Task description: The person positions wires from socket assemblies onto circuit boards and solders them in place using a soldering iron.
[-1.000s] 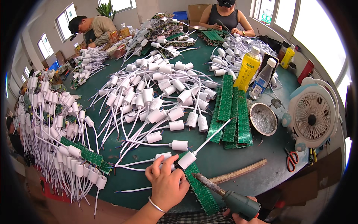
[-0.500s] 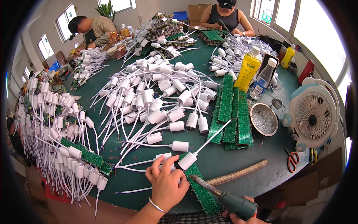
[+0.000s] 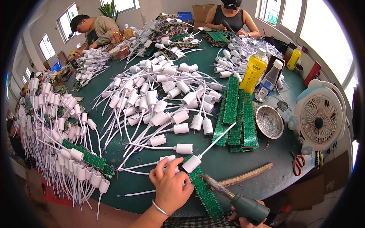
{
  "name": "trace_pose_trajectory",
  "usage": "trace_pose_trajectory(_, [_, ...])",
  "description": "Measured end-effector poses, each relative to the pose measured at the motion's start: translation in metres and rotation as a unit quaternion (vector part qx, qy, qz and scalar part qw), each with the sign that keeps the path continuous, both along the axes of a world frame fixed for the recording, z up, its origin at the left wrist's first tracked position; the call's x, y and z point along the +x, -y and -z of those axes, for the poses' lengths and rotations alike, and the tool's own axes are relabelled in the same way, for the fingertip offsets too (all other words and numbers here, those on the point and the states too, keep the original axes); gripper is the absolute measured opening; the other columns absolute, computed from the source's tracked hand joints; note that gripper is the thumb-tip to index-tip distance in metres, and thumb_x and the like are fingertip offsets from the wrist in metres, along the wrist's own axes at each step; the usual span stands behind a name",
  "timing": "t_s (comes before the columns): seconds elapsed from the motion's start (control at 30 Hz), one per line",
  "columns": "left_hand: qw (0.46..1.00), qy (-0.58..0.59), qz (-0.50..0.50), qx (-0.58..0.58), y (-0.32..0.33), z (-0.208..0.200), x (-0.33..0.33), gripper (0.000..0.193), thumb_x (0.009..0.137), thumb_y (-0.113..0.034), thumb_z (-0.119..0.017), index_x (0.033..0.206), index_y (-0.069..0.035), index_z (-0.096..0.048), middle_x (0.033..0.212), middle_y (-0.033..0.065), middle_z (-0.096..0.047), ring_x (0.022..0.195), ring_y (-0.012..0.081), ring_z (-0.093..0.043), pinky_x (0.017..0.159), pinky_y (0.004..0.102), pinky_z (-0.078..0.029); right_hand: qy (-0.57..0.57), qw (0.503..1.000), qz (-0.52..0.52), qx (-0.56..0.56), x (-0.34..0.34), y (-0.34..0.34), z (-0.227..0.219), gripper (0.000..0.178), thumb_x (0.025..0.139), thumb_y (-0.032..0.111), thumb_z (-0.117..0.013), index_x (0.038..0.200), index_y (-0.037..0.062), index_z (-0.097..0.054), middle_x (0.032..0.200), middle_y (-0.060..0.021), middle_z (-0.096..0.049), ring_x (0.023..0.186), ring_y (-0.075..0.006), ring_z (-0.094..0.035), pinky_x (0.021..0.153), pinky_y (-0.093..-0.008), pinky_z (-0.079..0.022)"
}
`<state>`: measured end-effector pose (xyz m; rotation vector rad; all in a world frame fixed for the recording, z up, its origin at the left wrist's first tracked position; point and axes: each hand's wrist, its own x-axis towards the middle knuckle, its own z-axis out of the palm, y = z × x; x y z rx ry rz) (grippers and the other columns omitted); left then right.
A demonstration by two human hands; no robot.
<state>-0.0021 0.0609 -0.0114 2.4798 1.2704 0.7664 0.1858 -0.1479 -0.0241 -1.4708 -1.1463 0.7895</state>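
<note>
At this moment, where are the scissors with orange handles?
In the head view, the scissors are on the right side, near the edge of the table, just below the fan and right of the wooden stick.

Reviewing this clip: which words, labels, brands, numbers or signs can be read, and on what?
None legible enough to quote:
Large yellow plastic bottle: dark print, too small.
Clear plastic bottle with blue-and-white label: too small.
Smaller yellow plastic bottle, farther right: print blurred.
White cylindrical plastic socket beside the left hand: faint marks, unreadable.
Green-and-white sign at upper right: blurred.
</note>
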Motion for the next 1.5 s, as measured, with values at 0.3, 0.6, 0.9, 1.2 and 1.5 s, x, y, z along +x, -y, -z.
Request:
trace_pose_trajectory(0.3, [1.000,-0.010,-0.008,-0.017,0.003,0.002,-0.002,0.007,0.065,-0.013,-0.069,0.065,-0.013,-0.062,0.128,0.0052,-0.055,0.127,0.0371,-0.035,0.101,0.0512,-0.021,-0.056,0.995,-0.001,0.087,0.001,-0.012,-0.026,0.040,0.097,0.027,-0.056,0.118,-0.0057,-0.058,0.083,-0.0118,-0.067,0.069,-0.0189,-0.063,0.063,-0.0336,-0.052])
trace_pose_trajectory(0.6, [0.999,-0.034,-0.005,-0.004,0.003,0.000,0.000,0.007,0.067,-0.015,-0.069,0.067,-0.013,-0.062,0.129,0.0055,-0.054,0.128,0.0362,-0.035,0.101,0.0521,-0.021,-0.147,0.986,0.024,0.077,0.003,0.006,-0.016,0.045,0.096,0.027,-0.058,0.127,-0.0059,-0.053,0.096,-0.0125,-0.068,0.076,-0.0173,-0.064,0.069,-0.0311,-0.052])
trace_pose_trajectory(0.9, [0.994,0.020,0.090,0.052,-0.065,-0.042,0.005,0.022,0.077,-0.016,-0.071,0.097,-0.013,-0.063,0.116,0.0034,-0.061,0.112,0.0258,-0.052,0.096,0.0441,-0.031,-0.196,0.980,0.033,0.029,0.017,0.016,-0.020,0.039,0.095,0.015,-0.054,0.127,-0.0069,-0.052,0.117,-0.0171,-0.063,0.080,-0.0212,-0.065,0.074,-0.0358,-0.053])
trace_pose_trajectory(1.2, [0.984,-0.074,0.156,-0.047,-0.104,-0.037,0.000,0.033,0.082,-0.023,-0.069,0.115,-0.019,-0.063,0.107,0.0035,-0.065,0.103,0.0221,-0.058,0.090,0.0421,-0.031,-0.231,0.971,0.063,0.008,0.012,0.023,-0.012,0.038,0.094,0.014,-0.054,0.126,-0.0071,-0.053,0.111,-0.0167,-0.065,0.080,-0.0222,-0.064,0.075,-0.0356,-0.052])
trace_pose_trajectory(1.5, [0.987,-0.043,0.116,0.103,0.042,-0.027,-0.026,0.024,0.072,-0.018,-0.072,0.095,-0.023,-0.065,0.094,0.0021,-0.049,0.085,0.0237,-0.049,0.080,0.0429,-0.027,-0.243,0.965,0.103,-0.011,0.007,0.012,-0.003,0.065,0.090,0.040,-0.064,0.131,-0.0042,-0.042,0.113,-0.0189,-0.061,0.070,-0.0276,-0.068,0.053,-0.0357,-0.056])
